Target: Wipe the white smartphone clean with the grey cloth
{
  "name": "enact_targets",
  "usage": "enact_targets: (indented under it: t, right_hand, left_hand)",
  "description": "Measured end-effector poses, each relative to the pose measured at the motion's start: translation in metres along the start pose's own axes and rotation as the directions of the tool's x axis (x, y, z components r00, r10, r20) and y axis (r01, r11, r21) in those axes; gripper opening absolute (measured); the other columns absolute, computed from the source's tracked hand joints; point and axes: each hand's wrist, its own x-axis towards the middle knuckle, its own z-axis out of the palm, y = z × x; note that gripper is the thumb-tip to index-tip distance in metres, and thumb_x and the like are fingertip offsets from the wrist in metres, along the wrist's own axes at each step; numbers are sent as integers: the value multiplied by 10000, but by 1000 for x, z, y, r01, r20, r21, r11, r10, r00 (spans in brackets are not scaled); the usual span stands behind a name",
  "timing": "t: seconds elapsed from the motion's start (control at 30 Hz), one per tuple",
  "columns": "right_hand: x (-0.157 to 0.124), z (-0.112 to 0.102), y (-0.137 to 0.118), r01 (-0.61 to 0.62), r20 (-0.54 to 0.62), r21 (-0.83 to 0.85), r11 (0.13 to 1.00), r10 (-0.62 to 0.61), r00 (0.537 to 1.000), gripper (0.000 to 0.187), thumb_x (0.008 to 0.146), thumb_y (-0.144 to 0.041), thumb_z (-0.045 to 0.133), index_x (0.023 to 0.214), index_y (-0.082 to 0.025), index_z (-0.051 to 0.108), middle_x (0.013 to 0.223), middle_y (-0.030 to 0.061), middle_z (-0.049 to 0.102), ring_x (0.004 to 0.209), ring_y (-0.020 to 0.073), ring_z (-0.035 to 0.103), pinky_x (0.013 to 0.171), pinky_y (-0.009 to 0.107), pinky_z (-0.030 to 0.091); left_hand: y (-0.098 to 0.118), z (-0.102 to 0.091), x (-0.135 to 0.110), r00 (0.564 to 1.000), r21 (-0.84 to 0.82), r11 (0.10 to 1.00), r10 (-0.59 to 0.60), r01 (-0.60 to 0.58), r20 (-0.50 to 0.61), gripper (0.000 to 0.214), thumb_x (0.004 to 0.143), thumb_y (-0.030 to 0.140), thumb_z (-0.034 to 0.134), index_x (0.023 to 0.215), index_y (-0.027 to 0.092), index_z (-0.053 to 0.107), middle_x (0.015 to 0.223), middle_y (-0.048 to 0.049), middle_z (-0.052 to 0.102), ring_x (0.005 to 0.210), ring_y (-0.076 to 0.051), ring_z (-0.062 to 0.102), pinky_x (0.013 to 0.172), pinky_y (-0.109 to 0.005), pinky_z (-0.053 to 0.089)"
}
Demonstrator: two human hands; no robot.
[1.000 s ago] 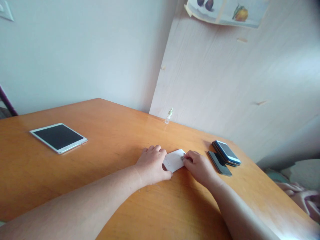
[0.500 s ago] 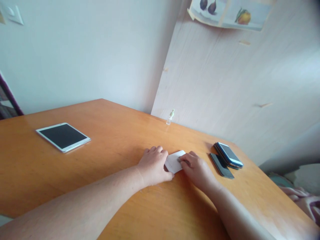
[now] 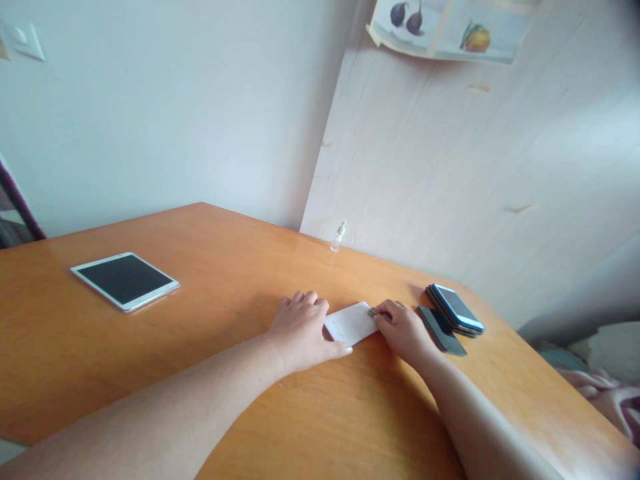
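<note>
A small white device (image 3: 351, 323), flat like a phone lying face down, rests on the orange wooden table (image 3: 225, 280). My left hand (image 3: 301, 329) lies curled against its left end, fingers bent and thumb stretched along its near edge, steadying it. My right hand (image 3: 406, 329) is at its right end, fingers pinched on a small thin metal object pressed to the device's edge.
A white tablet (image 3: 125, 279) with a dark screen lies at the left. Dark phones (image 3: 453, 315), one stacked on another and one beside, sit right of my right hand. A tiny clear bottle (image 3: 339, 237) stands by the wall. Fabric lies beyond the table's right edge.
My right hand has slid right, from over the white device to its right end. More of the device now shows. My left hand stays at its left end.
</note>
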Motion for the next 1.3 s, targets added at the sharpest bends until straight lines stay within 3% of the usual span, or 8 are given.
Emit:
enact_targets:
  t: [0.23, 0.43, 0.6, 0.73, 0.87, 0.97, 1.17, 1.3]
  right_hand:
    - [0, 5, -4, -22, -25, 26, 999, 23, 999, 107, 823, -208, 551, 860, -187, 649, 843, 40, 653, 795, 177, 583, 696, 260, 384]
    - [-2, 8, -11, -13, -52, 43, 999, 16, 999, 101, 810, -163, 531, 837, -178, 627, 841, 48, 638, 809, 172, 570, 700, 254, 367]
    - [-2, 7, -12, -25, -123, 84, 996, 35, 992, 58, 817, -184, 541, 822, -183, 599, 834, 40, 638, 794, 164, 561, 676, 247, 355]
    - [0, -2, -14, -62, -227, 170, 983, 100, 969, 115, 849, -258, 524, 772, -196, 583, 758, 24, 638, 714, 160, 552, 618, 250, 349]
    - [2, -9, -14, -58, -332, 374, 926, 192, 924, 242, 881, -418, 514, 796, -204, 587, 678, 13, 628, 628, 162, 546, 581, 260, 374]
    - [3, -10, -11, -38, -342, 468, 883, 220, 913, 287, 871, -464, 526, 867, -192, 617, 659, 11, 631, 614, 168, 558, 579, 267, 399]
    - [-2, -13, -20, -25, -294, 364, 931, 140, 946, 267, 887, -389, 503, 786, -196, 657, 721, 26, 670, 695, 182, 604, 644, 278, 426]
    - [-22, -8, -55, 180, -294, 333, 926, -80, 952, 188, 898, -276, 499, 896, -212, 675, 884, 48, 693, 828, 176, 626, 741, 269, 449]
  left_hand:
    - [-1, -1, -1, 1000, 4, 1000, 4, -4, 17, 455, 717, 631, 631, 863, 200, 607, 1023, -116, 591, 1039, -313, 535, 866, -420, 415]
    - [2, -5, 2, 996, -74, 994, -76, 80, 53, 408, 656, 530, 698, 844, 200, 550, 1020, -117, 603, 1041, -323, 549, 843, -395, 430]
    - [1, 1, 4, 991, -204, 970, -126, 134, 51, 362, 686, 400, 687, 913, 229, 463, 873, -35, 639, 862, -256, 624, 721, -332, 437]
    - [-1, 9, 6, 999, -375, 925, -50, 50, 9, 254, 796, 285, 592, 985, 251, 426, 778, 31, 627, 734, -181, 629, 683, -291, 438]
    - [1, 9, 5, 996, -377, 925, 21, -52, -85, 174, 834, 225, 543, 982, 255, 457, 865, 7, 629, 824, -179, 623, 754, -305, 459]
    - [4, 6, 3, 993, -360, 929, 52, -86, -104, 186, 835, 185, 530, 999, 259, 481, 933, -11, 641, 886, -184, 624, 792, -314, 468]
    - [9, 1, 2, 994, -342, 936, 53, -83, -95, 191, 819, 147, 532, 975, 256, 510, 929, -14, 648, 900, -189, 616, 798, -317, 467]
    - [11, 0, 2, 994, -382, 920, 60, -92, -93, 125, 826, 152, 523, 905, 248, 506, 861, -4, 644, 835, -179, 619, 759, -297, 471]
